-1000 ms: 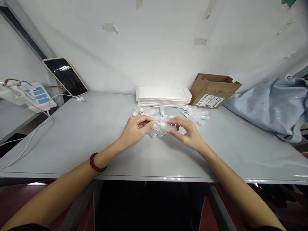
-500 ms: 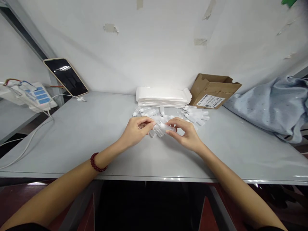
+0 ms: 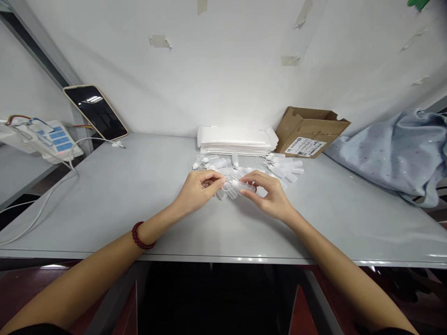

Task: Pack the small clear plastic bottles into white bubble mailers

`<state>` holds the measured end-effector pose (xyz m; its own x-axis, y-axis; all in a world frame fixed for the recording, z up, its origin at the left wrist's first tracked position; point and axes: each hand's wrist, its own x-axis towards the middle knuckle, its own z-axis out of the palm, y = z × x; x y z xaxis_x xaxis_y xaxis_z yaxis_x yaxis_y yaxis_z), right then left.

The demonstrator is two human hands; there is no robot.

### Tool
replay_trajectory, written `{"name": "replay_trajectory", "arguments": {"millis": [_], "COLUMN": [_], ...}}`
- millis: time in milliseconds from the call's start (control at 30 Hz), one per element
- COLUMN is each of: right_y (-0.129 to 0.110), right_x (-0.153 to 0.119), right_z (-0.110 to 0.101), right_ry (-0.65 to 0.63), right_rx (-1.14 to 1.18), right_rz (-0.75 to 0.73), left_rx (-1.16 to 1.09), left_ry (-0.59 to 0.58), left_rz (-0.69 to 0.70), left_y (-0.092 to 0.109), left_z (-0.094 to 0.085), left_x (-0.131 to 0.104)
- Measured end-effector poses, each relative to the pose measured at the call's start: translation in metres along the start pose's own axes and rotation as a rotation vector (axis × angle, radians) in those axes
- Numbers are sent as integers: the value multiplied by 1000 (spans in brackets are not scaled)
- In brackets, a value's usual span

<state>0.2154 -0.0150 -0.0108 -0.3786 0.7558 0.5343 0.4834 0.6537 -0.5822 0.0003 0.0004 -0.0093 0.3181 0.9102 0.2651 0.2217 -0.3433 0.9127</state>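
Observation:
A small translucent plastic bottle with a white top [image 3: 241, 185] lies crosswise between my hands, its top end to the left. My right hand [image 3: 267, 193] grips its body between thumb and fingers. Thumb and forefinger of my left hand [image 3: 202, 190] are pinched together just left of the white top; what they hold is too small to make out. A thin white loop hangs by the top. Below and behind my hands lies a loose pile of similar small bottles [image 3: 220, 163], with another cluster [image 3: 286, 166] to the right.
Flat white cartons [image 3: 237, 137] are stacked against the wall behind the bottles. To their right stands an open cardboard box [image 3: 314, 132], beside a light blue cloth bag [image 3: 394, 153]. At left, a phone [image 3: 96, 111] leans near a power strip [image 3: 57, 139] and a white cable [image 3: 45, 204].

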Motion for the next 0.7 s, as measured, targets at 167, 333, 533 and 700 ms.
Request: {"name": "replay_trajectory", "arguments": {"millis": [167, 333, 533, 700], "right_y": [0, 0, 1, 1], "right_x": [0, 0, 1, 2], "right_z": [1, 1, 2, 2], "right_ry": [4, -1, 5, 10], "right_rx": [3, -4, 40, 56], "right_rz": [-2, -3, 30, 42], "left_rx": [20, 25, -15, -74], "left_ry": [-8, -2, -3, 34], "left_rz": [-5, -3, -49, -133], "left_y": [0, 2, 5, 6], "left_z": [0, 0, 0, -3], "left_x": [0, 0, 2, 3]}}
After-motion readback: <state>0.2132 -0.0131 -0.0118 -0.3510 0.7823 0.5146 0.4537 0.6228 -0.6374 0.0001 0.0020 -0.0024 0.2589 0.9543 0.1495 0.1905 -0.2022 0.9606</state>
